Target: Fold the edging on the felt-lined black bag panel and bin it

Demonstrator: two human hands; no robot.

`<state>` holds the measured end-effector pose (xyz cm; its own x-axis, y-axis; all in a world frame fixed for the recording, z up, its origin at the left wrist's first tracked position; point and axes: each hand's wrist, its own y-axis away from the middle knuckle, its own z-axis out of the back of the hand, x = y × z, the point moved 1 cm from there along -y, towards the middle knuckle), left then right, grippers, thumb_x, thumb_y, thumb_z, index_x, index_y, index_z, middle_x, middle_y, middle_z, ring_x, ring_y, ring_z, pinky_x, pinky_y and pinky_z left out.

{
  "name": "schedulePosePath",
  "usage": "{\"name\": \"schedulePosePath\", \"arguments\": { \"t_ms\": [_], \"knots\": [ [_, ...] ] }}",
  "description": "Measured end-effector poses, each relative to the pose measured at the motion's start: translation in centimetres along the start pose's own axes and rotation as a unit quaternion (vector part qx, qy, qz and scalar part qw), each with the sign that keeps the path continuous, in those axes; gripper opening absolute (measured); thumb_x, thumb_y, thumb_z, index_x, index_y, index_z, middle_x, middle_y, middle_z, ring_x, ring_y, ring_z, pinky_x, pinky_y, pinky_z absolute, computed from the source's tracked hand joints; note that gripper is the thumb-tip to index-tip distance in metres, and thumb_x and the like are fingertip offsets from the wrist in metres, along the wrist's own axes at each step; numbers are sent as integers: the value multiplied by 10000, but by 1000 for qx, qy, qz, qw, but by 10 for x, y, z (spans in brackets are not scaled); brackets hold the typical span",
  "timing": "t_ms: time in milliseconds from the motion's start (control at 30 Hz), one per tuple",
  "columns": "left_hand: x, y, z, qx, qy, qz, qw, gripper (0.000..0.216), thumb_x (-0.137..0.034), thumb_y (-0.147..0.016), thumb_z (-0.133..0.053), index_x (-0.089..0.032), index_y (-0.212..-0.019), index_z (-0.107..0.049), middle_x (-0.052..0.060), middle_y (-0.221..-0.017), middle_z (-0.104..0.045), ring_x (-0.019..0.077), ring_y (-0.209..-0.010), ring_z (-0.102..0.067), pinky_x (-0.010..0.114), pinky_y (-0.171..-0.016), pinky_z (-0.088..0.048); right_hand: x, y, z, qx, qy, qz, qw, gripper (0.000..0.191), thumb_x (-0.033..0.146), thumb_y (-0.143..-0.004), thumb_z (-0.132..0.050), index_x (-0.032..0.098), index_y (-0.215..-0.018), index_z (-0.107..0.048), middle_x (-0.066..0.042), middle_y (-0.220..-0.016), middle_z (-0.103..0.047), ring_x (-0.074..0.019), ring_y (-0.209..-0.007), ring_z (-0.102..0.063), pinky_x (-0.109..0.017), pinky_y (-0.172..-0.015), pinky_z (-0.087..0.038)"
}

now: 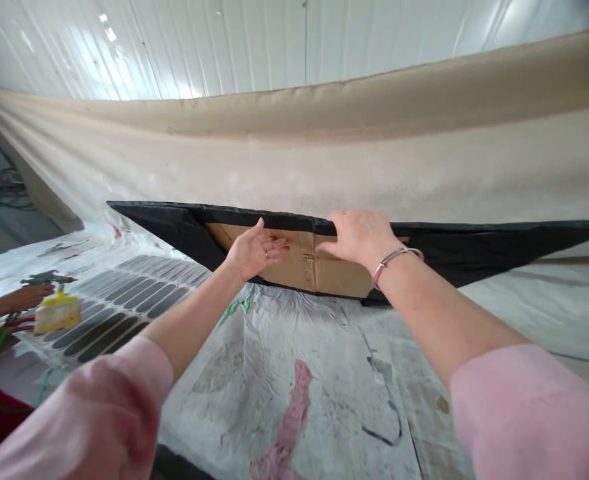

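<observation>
A long cardboard panel (342,273) edged in black material (454,257) stands tilted on the covered table, close to a hanging beige sheet. My right hand (363,235) holds its top edge near the middle, thumb in front and fingers over the rim, partly hidden. My left hand (254,252) is open in front of the panel's brown face, palm turned inward and fingers stretched out. Nothing is in it, and whether it touches the cardboard I cannot tell.
At left, a co-worker's hand (29,297) holds a spray gun (57,310) with a yellowish cup over a sheet of dark oblong shapes (129,300). A pink cloth strip (294,407) lies on the stained white table covering (214,407). Behind hangs the beige sheet (294,160).
</observation>
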<state>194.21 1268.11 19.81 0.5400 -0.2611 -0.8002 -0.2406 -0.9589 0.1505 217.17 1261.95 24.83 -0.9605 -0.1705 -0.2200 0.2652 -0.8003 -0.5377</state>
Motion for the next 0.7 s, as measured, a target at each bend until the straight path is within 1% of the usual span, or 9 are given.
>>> {"name": "schedulePosePath", "arguments": {
  "t_ms": [67,133,167,233,300,400,500,600,700],
  "knots": [
    [11,-3,35,-100,60,-33,993,411,-402,-838,-509,-121,-1132,-566,205,-1112,-594,356,-1088,-578,540,-893,-478,15,-16,-1,19,-10,15,1000,529,634,-767,-553,145,-925,-676,-149,-837,-684,-295,-792,-632,-354,-615,-420],
    [22,-11,59,-158,84,-40,983,453,-452,-886,-330,-192,-1221,-490,185,-1190,-536,354,-1130,-547,610,-889,-440,26,-21,-3,35,-11,29,999,503,640,-781,-533,168,-823,-702,-131,-787,-691,-277,-752,-638,-340,-584,-415],
    [25,-17,66,-170,92,-45,980,489,-499,-890,-257,-236,-1253,-453,167,-1230,-506,351,-1154,-527,630,-894,-421,28,-19,-3,40,-10,34,999,489,631,-798,-516,181,-797,-707,-118,-762,-692,-266,-731,-640,-331,-568,-408],
    [25,-27,66,-173,109,-59,977,541,-580,-877,-167,-312,-1280,-408,121,-1276,-470,341,-1189,-495,655,-913,-385,30,-3,-5,42,-7,51,998,453,584,-848,-475,197,-797,-706,-98,-746,-694,-246,-707,-642,-318,-550,-392],
    [19,-35,55,-160,115,-73,978,524,-583,-881,-153,-341,-1266,-414,84,-1259,-486,328,-1197,-484,670,-929,-357,26,20,-5,28,-2,72,997,417,527,-890,-438,206,-818,-693,-80,-750,-694,-234,-685,-639,-312,-536,-368],
    [4,-41,35,-142,107,-70,982,441,-473,-917,-198,-283,-1184,-494,94,-1143,-551,339,-1135,-522,703,-904,-349,13,45,-5,-5,26,63,998,437,531,-910,-395,207,-789,-661,-74,-727,-679,-230,-631,-619,-312,-502,-314],
    [-11,-42,28,-134,96,-71,984,385,-445,-933,-244,-249,-1086,-538,88,-1057,-583,310,-1044,-572,665,-886,-402,-2,39,-4,-9,56,7,998,450,579,-883,-408,222,-722,-630,-82,-665,-652,-241,-584,-592,-322,-483,-274],
    [-28,-35,41,-149,76,-60,984,370,-517,-896,-396,-195,-993,-552,117,-1030,-584,310,-1018,-570,621,-892,-422,-4,15,0,26,44,-12,999,440,589,-871,-402,256,-642,-576,-97,-633,-635,-253,-560,-576,-342,-487,-293],
    [-50,-17,74,-198,48,-58,977,366,-499,-871,-491,-143,-926,-558,150,-1010,-573,313,-1014,-554,592,-914,-407,0,1,0,35,-12,-4,999,432,623,-843,-387,299,-618,-563,-110,-655,-643,-256,-514,-553,-375,-491,-298]
  ]
}}
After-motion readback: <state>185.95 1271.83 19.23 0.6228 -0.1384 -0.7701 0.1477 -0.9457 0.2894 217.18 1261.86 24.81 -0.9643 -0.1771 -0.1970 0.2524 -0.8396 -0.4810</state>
